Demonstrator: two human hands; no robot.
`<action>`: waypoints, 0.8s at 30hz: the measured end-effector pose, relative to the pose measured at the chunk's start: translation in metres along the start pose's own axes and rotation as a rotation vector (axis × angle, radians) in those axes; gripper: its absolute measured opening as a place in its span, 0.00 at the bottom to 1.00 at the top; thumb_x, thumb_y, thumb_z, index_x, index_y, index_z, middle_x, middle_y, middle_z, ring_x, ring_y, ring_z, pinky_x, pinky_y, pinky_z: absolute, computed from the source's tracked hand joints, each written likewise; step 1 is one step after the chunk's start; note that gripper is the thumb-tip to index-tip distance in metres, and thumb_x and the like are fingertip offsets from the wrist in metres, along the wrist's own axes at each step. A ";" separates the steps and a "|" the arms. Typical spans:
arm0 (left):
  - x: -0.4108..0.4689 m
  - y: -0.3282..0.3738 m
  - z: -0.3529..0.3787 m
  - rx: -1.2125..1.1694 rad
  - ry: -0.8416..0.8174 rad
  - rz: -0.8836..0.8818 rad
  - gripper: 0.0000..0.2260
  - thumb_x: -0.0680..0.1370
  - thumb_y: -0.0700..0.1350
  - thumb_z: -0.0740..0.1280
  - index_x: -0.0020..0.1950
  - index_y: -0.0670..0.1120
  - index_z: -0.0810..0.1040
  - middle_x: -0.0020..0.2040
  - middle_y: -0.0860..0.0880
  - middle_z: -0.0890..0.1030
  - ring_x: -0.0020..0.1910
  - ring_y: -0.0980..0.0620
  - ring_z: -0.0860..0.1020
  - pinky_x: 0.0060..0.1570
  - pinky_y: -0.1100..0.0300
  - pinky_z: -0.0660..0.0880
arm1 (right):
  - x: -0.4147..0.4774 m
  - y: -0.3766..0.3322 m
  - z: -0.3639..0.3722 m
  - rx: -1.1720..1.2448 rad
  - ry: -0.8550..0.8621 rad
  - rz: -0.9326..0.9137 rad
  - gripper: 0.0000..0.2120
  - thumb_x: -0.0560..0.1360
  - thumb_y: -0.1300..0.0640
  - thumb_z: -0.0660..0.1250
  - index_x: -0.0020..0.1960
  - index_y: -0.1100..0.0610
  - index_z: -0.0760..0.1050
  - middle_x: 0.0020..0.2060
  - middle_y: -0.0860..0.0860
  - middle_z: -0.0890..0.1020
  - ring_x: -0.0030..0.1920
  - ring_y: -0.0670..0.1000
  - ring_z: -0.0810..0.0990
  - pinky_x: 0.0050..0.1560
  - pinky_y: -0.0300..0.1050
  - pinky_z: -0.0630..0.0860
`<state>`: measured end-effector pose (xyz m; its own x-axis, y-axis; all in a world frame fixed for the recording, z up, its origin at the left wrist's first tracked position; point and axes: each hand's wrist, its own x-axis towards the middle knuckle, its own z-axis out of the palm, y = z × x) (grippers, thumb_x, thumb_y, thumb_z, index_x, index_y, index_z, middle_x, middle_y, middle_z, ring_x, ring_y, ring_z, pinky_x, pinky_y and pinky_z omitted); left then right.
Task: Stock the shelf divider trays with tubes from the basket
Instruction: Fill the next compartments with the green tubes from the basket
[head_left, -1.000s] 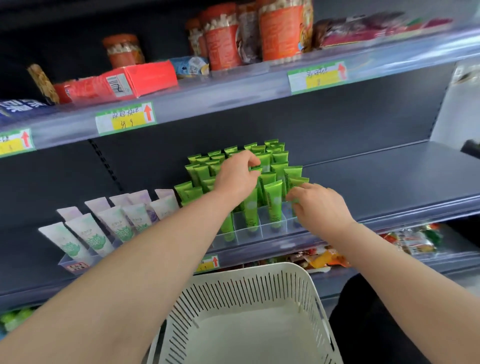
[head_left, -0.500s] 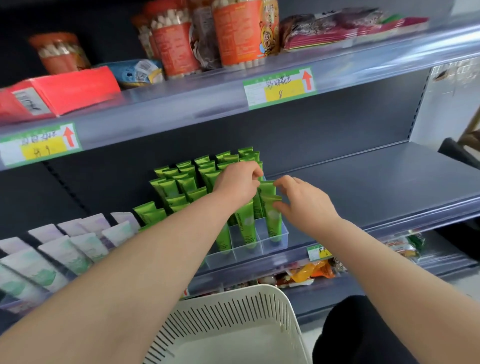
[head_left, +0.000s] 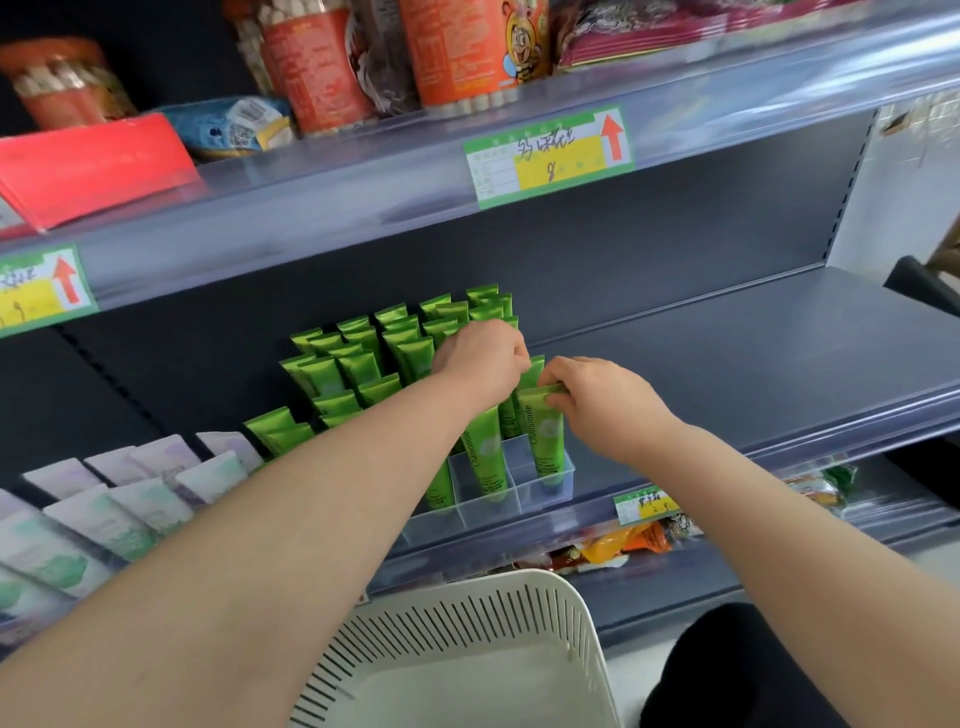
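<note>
- A red box (head_left: 93, 166) is lying on the upper shelf at the far left, with orange canisters (head_left: 311, 78) standing to its right.
- Pale tubes (head_left: 130, 499) in white, lilac and mint are leaning in rows at the left end of the middle shelf (head_left: 753, 364).
- Green tubes (head_left: 363, 364), the task's stock, are standing cap-down in packed rows just right of the pale ones, filling the divider tray (head_left: 467, 517) from back to front.
- The left hand (head_left: 483, 358) is reaching over the right-hand rows with its fingers curled down onto the crimped tube tops. The back of the hand is hiding the grip, so I cannot tell whether it is grasping one.
- The basket (head_left: 519, 613), white and slotted, is sitting low in the foreground between the two forearms. No tubes are showing in the part that is visible.
- The front tube (head_left: 545, 441) is standing upright in the tray's front right compartment.
- The right hand (head_left: 597, 400) is pinching that tube's flat top edge between thumb and fingertips, close beside the left hand.
- A green and yellow price label (head_left: 548, 156) is hanging on the upper shelf's edge above both hands.
- Snack packets (head_left: 623, 545) are lying on the shelf below, to the right of the tray.
</note>
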<state>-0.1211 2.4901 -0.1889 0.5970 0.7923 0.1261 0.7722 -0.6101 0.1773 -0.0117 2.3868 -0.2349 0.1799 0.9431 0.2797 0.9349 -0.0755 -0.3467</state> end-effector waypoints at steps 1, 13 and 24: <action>0.000 0.000 0.000 0.006 -0.003 -0.001 0.06 0.78 0.46 0.65 0.49 0.52 0.82 0.52 0.52 0.82 0.51 0.48 0.78 0.47 0.57 0.74 | 0.000 0.000 -0.001 0.013 -0.012 0.000 0.10 0.80 0.53 0.59 0.59 0.53 0.73 0.52 0.50 0.78 0.53 0.54 0.76 0.47 0.49 0.75; 0.015 -0.010 -0.013 -0.032 0.126 -0.032 0.08 0.77 0.41 0.66 0.53 0.51 0.82 0.56 0.50 0.81 0.56 0.47 0.77 0.48 0.58 0.71 | 0.004 0.004 -0.015 -0.024 0.091 0.019 0.13 0.82 0.52 0.51 0.58 0.53 0.72 0.52 0.52 0.78 0.54 0.55 0.74 0.48 0.50 0.73; 0.029 -0.005 0.001 0.081 0.059 -0.049 0.12 0.77 0.36 0.66 0.56 0.49 0.82 0.58 0.46 0.80 0.55 0.44 0.78 0.49 0.55 0.75 | 0.004 0.019 -0.015 -0.143 0.059 -0.058 0.15 0.83 0.52 0.50 0.61 0.54 0.71 0.52 0.52 0.78 0.54 0.56 0.73 0.49 0.51 0.71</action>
<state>-0.1078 2.5159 -0.1872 0.5458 0.8191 0.1768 0.8169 -0.5670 0.1053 0.0113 2.3842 -0.2269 0.1380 0.9268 0.3493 0.9775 -0.0706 -0.1989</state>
